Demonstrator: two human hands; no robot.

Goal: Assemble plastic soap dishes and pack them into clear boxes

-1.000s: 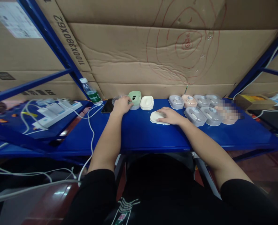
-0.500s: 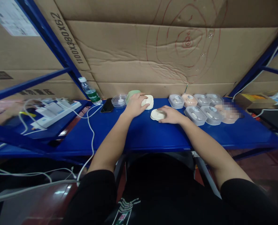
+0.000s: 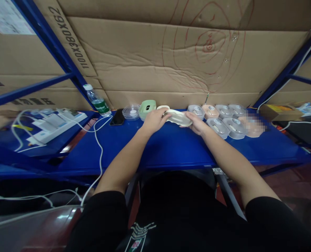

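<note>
A cream, shallow lid-like piece is held tilted above the blue tabletop between my two hands. My left hand pinches its left end, fingers closed. On the other end, my right hand grips with the thumb on top and fingers below. Just behind my left fingers a second cream piece is partly hidden. Left of it stands a light green container with a dark slot in its top. A clear plastic container sits beside the green one.
Several clear-grey lidded boxes and a peach one stand in rows at the right. A black phone and a water bottle are at the left, near a white cable. Cardboard closes off the back.
Both hands have come together on the cream lid-like piece, now raised and tilted. My left hand has moved off the green container, uncovering its slot.
</note>
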